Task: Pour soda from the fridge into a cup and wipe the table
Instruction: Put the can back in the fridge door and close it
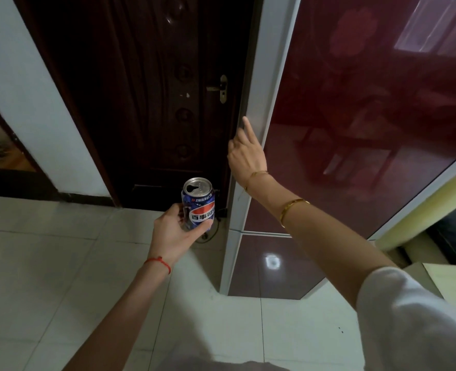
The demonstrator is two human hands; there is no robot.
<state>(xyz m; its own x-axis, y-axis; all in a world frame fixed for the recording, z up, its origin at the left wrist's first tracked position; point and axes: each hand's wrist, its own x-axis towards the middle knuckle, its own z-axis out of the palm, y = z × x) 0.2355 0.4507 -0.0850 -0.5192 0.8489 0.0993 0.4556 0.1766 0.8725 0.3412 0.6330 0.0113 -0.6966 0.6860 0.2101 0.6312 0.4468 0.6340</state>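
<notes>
The left hand (174,231) wraps its fingers around an open can (198,203), while the right hand (245,153) points one straight finger on the fridge door (355,116) edge.

A single wide-angle view from the person's head looks forward and steeply down. It sits close to the fridge (355,116) on the right, faces a dark door (146,89) ahead, and takes in pale floor (47,263) below.
</notes>
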